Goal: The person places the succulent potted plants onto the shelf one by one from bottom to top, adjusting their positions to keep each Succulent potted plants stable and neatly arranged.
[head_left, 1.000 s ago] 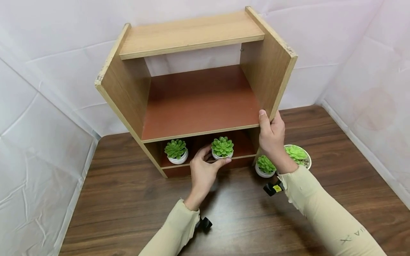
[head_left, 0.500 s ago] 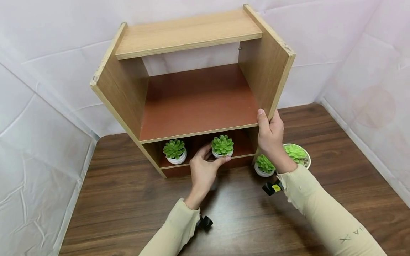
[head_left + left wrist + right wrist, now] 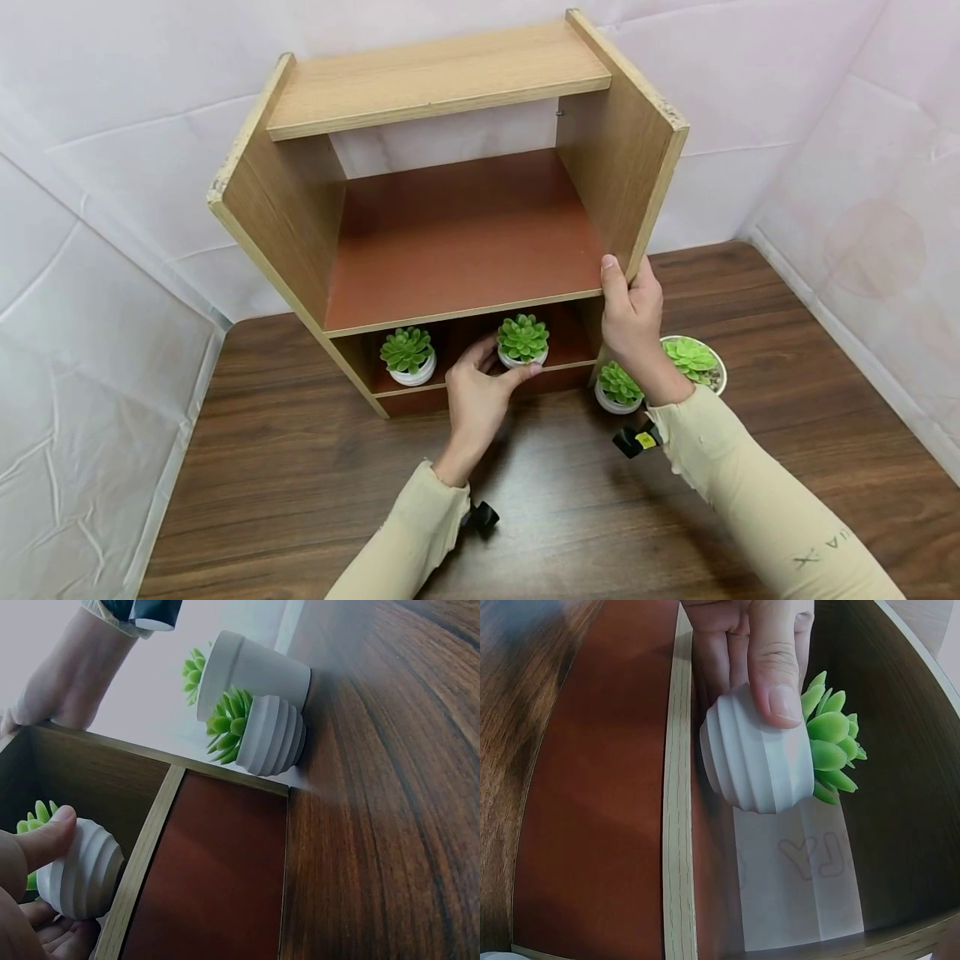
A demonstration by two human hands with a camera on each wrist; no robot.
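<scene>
- Succulent (image 3: 522,336), upright in a ribbed white pot (image 3: 757,761), was at the front of the lower compartment (image 3: 567,337); whether its base touched the compartment floor could not be told.
- The left hand (image 3: 477,398) pinched that pot, thumb on one side, fingers on the other.
- A second succulent (image 3: 407,354) sat further left in the same compartment, well apart from the held pot.
- The right hand (image 3: 632,317) gripped the right side panel (image 3: 622,167), thumb on its inner side, fingers round the outside.
- Above the compartment was a reddish-brown shelf (image 3: 465,242) of the wooden cabinet (image 3: 262,225).
- Right of the cabinet, a small potted plant (image 3: 619,390) and a larger potted plant (image 3: 692,358) stood on the table (image 3: 300,500).
- White sheeting (image 3: 750,100) hung behind.
</scene>
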